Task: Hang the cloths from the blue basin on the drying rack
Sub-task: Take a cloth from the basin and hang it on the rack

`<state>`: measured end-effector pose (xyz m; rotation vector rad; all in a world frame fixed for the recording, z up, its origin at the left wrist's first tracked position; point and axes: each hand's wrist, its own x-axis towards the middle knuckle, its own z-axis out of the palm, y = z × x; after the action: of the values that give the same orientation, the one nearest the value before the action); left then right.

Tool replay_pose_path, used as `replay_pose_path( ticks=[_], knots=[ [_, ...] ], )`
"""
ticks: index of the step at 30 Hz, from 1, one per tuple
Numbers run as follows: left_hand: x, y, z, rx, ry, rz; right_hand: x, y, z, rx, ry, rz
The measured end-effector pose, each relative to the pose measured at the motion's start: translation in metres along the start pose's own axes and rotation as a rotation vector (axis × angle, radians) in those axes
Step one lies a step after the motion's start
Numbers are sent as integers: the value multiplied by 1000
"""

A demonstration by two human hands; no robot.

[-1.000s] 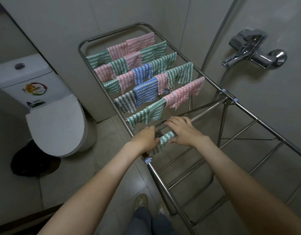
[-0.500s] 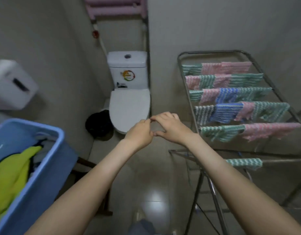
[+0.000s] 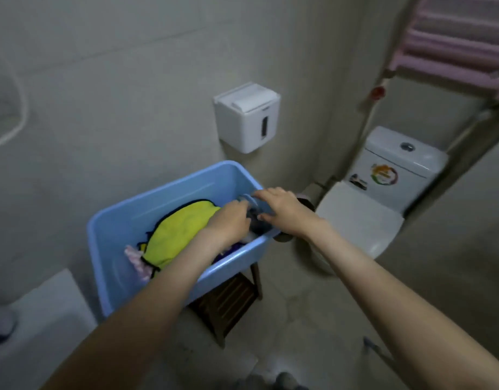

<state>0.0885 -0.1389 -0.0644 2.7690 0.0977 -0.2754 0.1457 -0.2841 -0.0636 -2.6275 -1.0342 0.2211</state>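
The blue basin (image 3: 169, 192) stands on a low wooden stool against the wall. In it lie a yellow cloth (image 3: 183, 235), a pink striped cloth (image 3: 135, 261) and a grey-blue cloth (image 3: 255, 220) at the right end. Both arms reach into that end. My left hand (image 3: 228, 222) curls its fingers on the grey-blue cloth. My right hand (image 3: 282, 211) lies over the same cloth, with fingers on top and thumb beneath, pinching it. The drying rack is out of view.
The wooden stool (image 3: 228, 302) holds the basin. A white toilet (image 3: 363, 215) stands to the right, with a dark bin (image 3: 306, 202) between it and the basin. A white paper dispenser (image 3: 247, 116) hangs on the wall above. A pink rail (image 3: 456, 43) sits top right.
The view has swung left from the drying rack to the basin. Both hands left the striped cloth hanging on the rack, crossed over empty and now reach into the basin's right end.
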Motion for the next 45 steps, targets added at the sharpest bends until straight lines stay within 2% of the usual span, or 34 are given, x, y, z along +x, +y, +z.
replay_pose_path(
  ticks=[5,8,12,16,19,21,24,28,33,35,37,39,42,45],
  knots=[
    [-21,-77,-14,-8,-38,-266,66,-25,27,-66,-290,-161],
    [-34,-101,-13,-46,-121,-374,87,-37,42,-222,-476,-272],
    [-39,-112,-8,-184,-154,-422,110,-42,47,-199,-524,-427],
    [-38,-109,-8,-293,-162,-448,131,-49,42,-224,-545,-492],
    [-37,-104,-9,-212,-206,-430,141,-56,37,-179,-521,-468],
    [-37,-105,-11,-209,-162,-395,148,-62,30,-95,-490,-441],
    [-43,-112,-23,-295,6,-392,156,-72,17,48,-420,-390],
    [-45,-133,-42,-265,243,-542,164,-81,1,73,-272,-402],
    [-39,-142,-64,-467,437,-436,161,-86,-10,150,-134,-389],
    [-31,-138,-67,-572,448,-405,158,-85,-10,180,-68,-386],
    [-24,-129,-68,-688,424,-353,152,-86,-13,250,-107,-372],
    [-19,-120,-69,-771,335,-281,146,-87,-12,217,-183,-365],
    [-12,-110,-67,-772,217,-190,143,-79,-5,163,-171,-399],
    [-9,-110,-62,-771,251,-235,140,-65,-3,142,-109,-328]
  ],
)
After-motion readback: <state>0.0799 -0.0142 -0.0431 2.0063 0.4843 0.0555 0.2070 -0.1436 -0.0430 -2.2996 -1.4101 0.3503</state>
